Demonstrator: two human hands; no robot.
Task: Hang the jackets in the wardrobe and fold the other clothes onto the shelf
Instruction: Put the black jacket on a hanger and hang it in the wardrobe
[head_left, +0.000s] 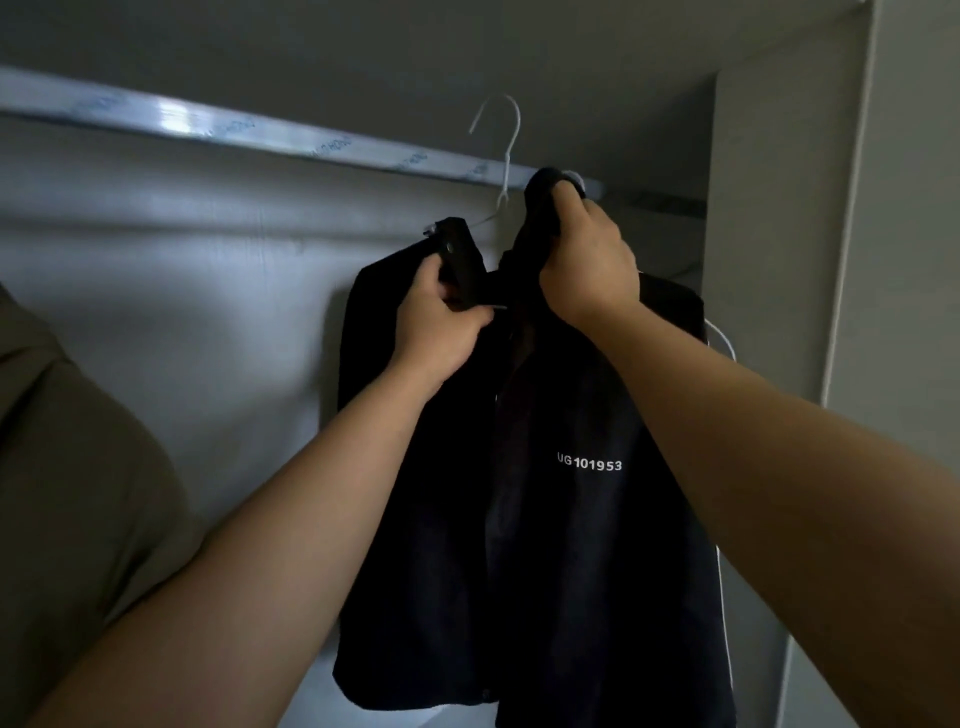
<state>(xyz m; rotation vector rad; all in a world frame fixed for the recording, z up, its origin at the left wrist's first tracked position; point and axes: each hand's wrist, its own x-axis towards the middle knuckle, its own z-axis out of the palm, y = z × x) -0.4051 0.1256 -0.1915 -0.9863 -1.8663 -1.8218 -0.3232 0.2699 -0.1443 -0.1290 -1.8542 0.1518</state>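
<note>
1. The dark jacket (571, 545) is up inside the wardrobe, hanging open down the front just below the rail and towards its right end. It has "UG101953" printed in white on the chest.
2. It's draped on a white wire hanger (506, 156). The hook sticks up over the rail in our view, but we honestly can't tell if it's caught on anything. One end of the wire pokes out past the jacket's shoulder on the right.
3. Our left hand (441, 317) has its fingers curled tight round the collar flap on the left side and is pinching the cloth.
4. Our right hand (587, 260) is higher up, fist wrapped round a bunch of the collar right at the rail.
5. The rail (208, 124) is a shiny metal bar that slants down from the upper left to where the right hand is.
6. Behind it all is the pale back wall (182, 312), and the side panel (769, 208) stands just right of the jacket.
7. Some olive cloth (67, 467) fills the left edge. We can't make out what it is.
</note>
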